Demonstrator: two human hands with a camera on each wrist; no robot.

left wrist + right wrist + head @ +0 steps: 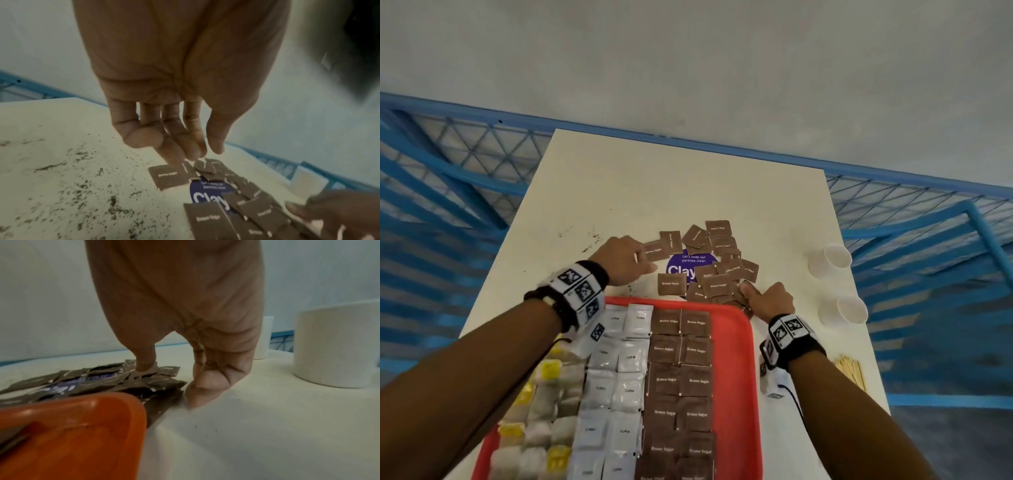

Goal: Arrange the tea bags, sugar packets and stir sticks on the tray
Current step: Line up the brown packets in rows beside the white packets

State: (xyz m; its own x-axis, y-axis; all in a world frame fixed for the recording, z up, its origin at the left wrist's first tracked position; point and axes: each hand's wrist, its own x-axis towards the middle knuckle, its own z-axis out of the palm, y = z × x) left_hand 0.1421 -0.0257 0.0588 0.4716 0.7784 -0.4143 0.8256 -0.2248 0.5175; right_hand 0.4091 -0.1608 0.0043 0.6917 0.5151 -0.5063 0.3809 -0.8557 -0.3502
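A red tray (pixel 736 342) at the near edge holds rows of tea bags (pixel 541 404), white packets (pixel 616 387) and brown sugar packets (pixel 681 380). Beyond it, loose brown sugar packets (pixel 719 274) lie heaped around a purple sticker (pixel 683 269). My left hand (pixel 645 263) reaches to the pile's far left, its fairly straight fingertips (pixel 191 154) touching one loose brown packet (pixel 168 177). My right hand (pixel 748 291) is at the pile's near right corner. Its thumb (pixel 146 365) presses on top of the stacked packets (pixel 160 386) and its curled fingers (pixel 207 386) close against their edge.
Two white paper cups (pixel 830 260) (pixel 844 310) stand on the table's right side, and wooden stir sticks (pixel 851 371) lie nearer on the right. Dark crumbs (pixel 592 240) speckle the white table (pixel 654 178) on the left. Blue mesh railing (pixel 448 192) surrounds the table.
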